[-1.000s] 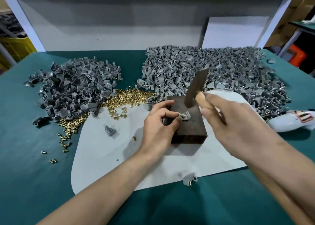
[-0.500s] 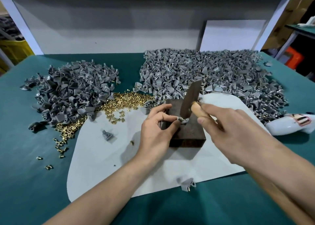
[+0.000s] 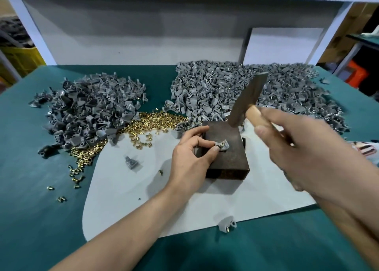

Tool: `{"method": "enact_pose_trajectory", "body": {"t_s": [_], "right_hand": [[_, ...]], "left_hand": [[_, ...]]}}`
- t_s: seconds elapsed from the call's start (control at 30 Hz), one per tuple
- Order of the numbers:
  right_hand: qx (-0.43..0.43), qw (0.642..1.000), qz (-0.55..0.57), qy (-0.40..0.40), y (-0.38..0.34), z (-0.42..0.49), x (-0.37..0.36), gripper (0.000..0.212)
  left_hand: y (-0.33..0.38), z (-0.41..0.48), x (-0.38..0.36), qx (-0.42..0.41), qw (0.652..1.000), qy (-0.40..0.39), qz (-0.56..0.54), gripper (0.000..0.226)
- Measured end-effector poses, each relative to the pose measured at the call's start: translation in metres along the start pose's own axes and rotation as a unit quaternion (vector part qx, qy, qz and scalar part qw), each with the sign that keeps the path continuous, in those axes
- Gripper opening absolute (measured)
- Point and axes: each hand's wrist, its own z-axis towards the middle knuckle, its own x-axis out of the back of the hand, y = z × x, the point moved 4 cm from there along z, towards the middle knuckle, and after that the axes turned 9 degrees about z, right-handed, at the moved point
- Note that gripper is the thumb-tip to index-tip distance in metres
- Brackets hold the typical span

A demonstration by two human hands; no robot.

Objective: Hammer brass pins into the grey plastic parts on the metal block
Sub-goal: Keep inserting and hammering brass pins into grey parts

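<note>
— Which step are we at on the counter (image 3: 41, 199)?
— Hammering. Above the metal block (image 3: 229, 164) our right hand (image 3: 303, 149) grips the hammer (image 3: 248, 100), head raised over the block's far edge
— And on the block?
— The fingers (image 3: 202, 142) of our left hand (image 3: 190, 160) pinch the grey plastic part (image 3: 224, 146) atop it, brass pin (image 3: 220, 145) showing. Next we strike squarely, sparing fingertips

A metal block (image 3: 225, 164) sits mid-mat (image 3: 127, 192) on the table (image 3: 37, 219). One plastic part (image 3: 223, 145) lies on top of it, pinched by the left hand (image 3: 190, 160). The right hand (image 3: 303, 147) holds a hammer (image 3: 247, 100) above the block's far end. Behind the mat lie a left pile of parts (image 3: 88, 114) and a right pile of parts (image 3: 225, 86), with brass pins (image 3: 155, 121) heaped between them.
</note>
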Motion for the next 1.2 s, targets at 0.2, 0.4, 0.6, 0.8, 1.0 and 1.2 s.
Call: {"method": "enact_pose_trajectory", "body": {"t_s": [0.2,0.4,0.6,0.8,1.0,1.2], "right_hand": [[-0.198,0.858,0.473,0.035,0.071,0.006,-0.023,0.031],[-0.252,0.662,0.705,-0.023,0.11,0.0,-0.058,0.021],[-0.25,0.606,0.754,-0.046,0.117,0.001,-0.064,0.019],[-0.242,0.6,0.76,-0.06,0.118,0.0,-0.065,0.019],[-0.254,0.607,0.751,-0.055,0.118,-0.001,-0.065,0.021],[-0.24,0.761,0.602,-0.009,0.099,-0.003,-0.041,0.014]], "left_hand": [[0.027,-0.003,0.008,0.002,1.0,0.0,-0.01,0.018],[0.073,-0.019,0.015,0.018,0.988,-0.067,-0.141,0.012],[0.091,-0.031,0.011,0.017,0.977,-0.127,-0.173,0.014],[0.096,-0.033,0.01,0.012,0.972,-0.147,-0.181,0.015],[0.096,-0.032,0.007,-0.012,0.967,-0.165,-0.192,0.019],[0.058,-0.007,0.004,-0.132,0.984,-0.025,0.117,0.017]]}}
